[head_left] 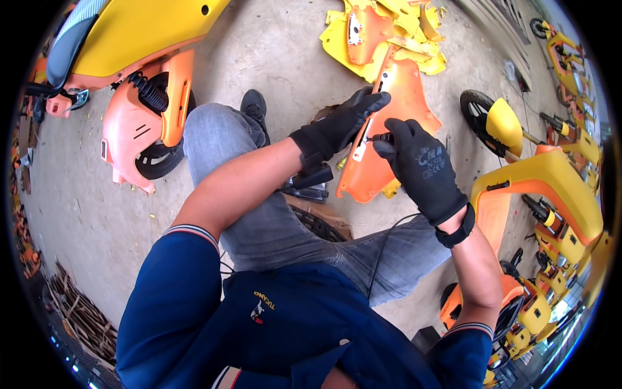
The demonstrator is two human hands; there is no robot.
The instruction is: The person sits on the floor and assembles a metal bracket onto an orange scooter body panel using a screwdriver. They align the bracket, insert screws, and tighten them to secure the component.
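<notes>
The person sat low over the concrete floor [272, 45], knees up, with a curved orange plastic scooter body panel [402, 97] stood on edge above the lap. The left hand [340, 126], in a black work glove, was wrapped over the panel's near edge, fingers curled around it, apparently to keep the piece from twisting. The right hand [421, 165], gloved the same, was closed around a small dark tool [384, 138] pressed against the panel's inner face; its tip was hidden, so what it met could not be told. A thin black cord [382, 253] ran down from that hand across the grey jeans [278, 227].

Room was tight on the right: a yellow and orange scooter frame [544, 188] stood just beside the forearm. A heap of yellow plastic panels [389, 32] lay beyond the orange piece, and another orange and yellow scooter [136, 84] stood to the left. Open floor lay between them, ahead of the knees.
</notes>
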